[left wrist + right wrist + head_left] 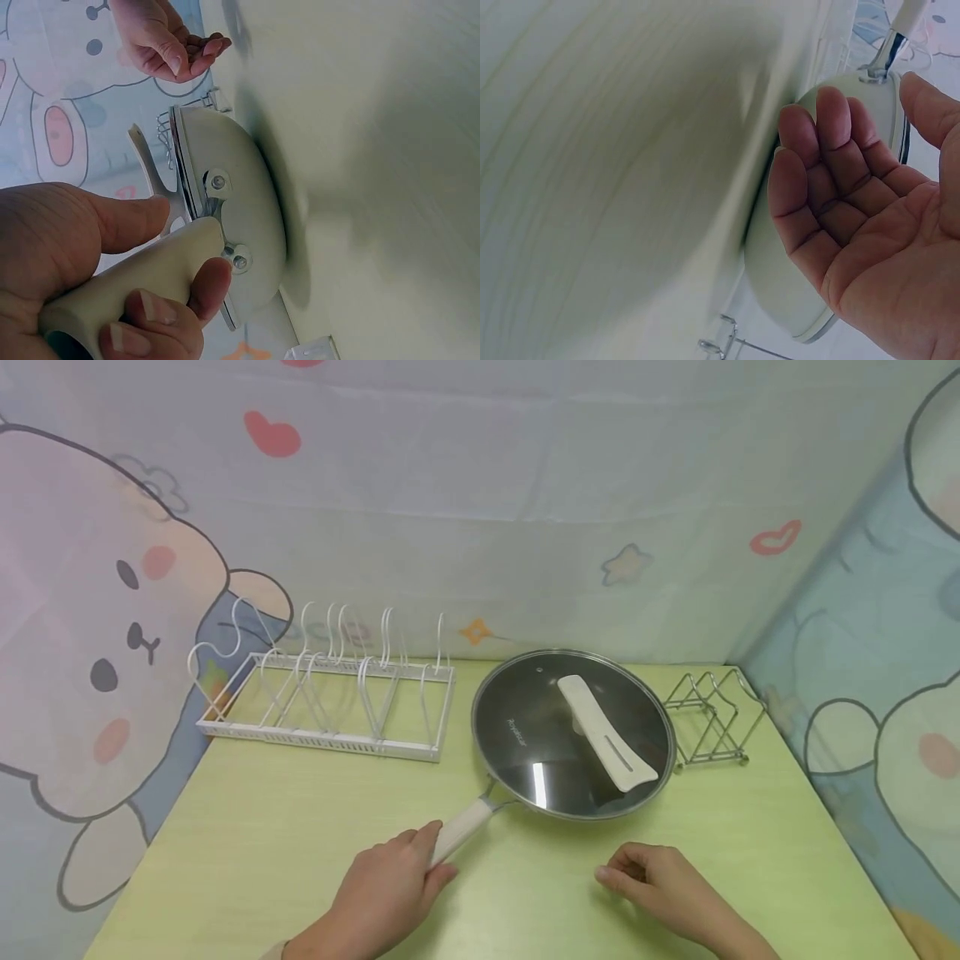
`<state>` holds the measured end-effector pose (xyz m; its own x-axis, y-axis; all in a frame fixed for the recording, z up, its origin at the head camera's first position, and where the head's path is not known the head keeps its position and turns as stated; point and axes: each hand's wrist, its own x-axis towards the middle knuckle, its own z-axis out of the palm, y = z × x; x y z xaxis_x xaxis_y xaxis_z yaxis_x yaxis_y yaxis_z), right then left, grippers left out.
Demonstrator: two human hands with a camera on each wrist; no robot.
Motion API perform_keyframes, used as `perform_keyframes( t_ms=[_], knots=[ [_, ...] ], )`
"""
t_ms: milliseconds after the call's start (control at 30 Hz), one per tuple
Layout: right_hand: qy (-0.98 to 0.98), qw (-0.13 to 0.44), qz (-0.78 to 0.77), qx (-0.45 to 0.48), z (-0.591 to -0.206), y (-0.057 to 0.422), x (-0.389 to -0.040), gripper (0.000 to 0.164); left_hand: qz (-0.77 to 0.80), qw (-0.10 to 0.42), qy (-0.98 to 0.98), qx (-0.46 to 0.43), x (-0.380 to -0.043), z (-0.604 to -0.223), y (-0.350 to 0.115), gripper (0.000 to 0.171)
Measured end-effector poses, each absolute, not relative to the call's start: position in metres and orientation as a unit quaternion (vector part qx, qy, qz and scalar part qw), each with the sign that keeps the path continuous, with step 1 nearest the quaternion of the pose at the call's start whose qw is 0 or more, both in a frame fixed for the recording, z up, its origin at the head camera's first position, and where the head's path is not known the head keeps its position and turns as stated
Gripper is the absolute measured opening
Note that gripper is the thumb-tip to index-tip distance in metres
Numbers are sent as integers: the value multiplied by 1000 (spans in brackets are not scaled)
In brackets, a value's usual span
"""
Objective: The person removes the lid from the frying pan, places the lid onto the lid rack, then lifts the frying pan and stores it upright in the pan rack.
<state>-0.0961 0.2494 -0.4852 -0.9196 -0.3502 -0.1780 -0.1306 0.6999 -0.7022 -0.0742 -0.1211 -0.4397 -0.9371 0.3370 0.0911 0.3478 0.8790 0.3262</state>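
L hand (392, 885) grips smooth cream handle (461, 832) of round pan (253, 176) w/ glass lid (546, 731); R hand (660, 883) loosely curled, free. Pan's inside hard to see thru dark glass.

**Glossy Glass, Matt Plastic and Creased Cloth**

The lid (528, 718) is of dark, glossy glass; its knob (608, 737) looks like matt plastic, as does the pan handle (462, 832). The pan (251, 187) has a smooth pale coating, the bracket (889, 54) polished metal. The white rack (322, 741) seems coated metal; the small rack (712, 759) is shiny wire. The table (262, 835) shows smooth wood grain, the backdrop (465, 510) creased cloth.
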Motion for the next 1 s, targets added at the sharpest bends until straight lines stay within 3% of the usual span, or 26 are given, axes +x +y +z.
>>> perform_keyframes(
  t_ms=[400,500,1000],
  knots=[
    [902,147,-379,-148,-487,242,-98,28,-176,26,-967,-183,-79,-439,-110,42],
    [901,152,-380,-145,-488,240,-98,29,-186,9,-967,-172,-80,-439,-109,41],
    [897,145,-384,-164,-486,222,-104,28,-179,0,-971,-157,-80,-437,-90,69]
  ],
)
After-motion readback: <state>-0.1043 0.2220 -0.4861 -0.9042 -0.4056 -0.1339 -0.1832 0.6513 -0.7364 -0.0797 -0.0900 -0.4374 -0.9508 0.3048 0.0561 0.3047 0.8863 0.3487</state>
